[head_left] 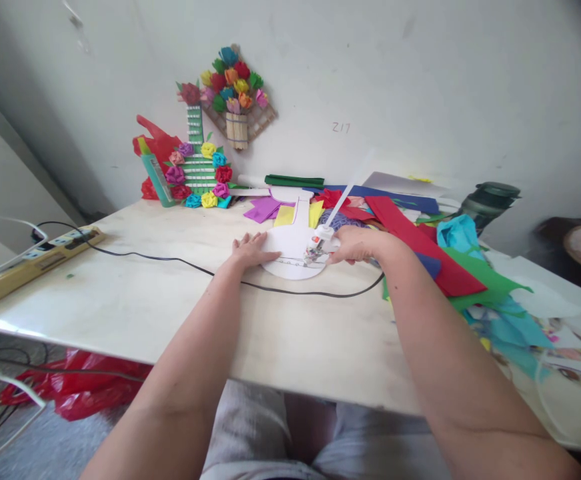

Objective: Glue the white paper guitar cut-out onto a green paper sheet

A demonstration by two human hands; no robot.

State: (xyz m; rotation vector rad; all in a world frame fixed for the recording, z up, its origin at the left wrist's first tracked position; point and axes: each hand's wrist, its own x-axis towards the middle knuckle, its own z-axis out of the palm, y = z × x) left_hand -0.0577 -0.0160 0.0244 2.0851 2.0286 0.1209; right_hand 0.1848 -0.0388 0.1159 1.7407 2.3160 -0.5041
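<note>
A white guitar-shaped paper cutout (297, 235) lies flat on the table, with a wavy drawn line and loops across its lower part. My left hand (251, 251) rests on the cutout's left edge, its fingers spread. Wrapped around a hot glue gun (320, 241) is my right hand (355, 245). The gun's nozzle points down at the drawn line, but whether it touches the paper I cannot tell. A long translucent glue stick (349, 190) rises from the gun's back. Its black cord (290, 291) runs across the table in front of the cutout.
Coloured crepe paper (420, 247) is heaped at the right, near a dark bottle (487, 203). A flower-decorated craft guitar (200, 167) and a green glue bottle (156, 173) stand at the wall. A power strip (35, 263) sits on the left edge.
</note>
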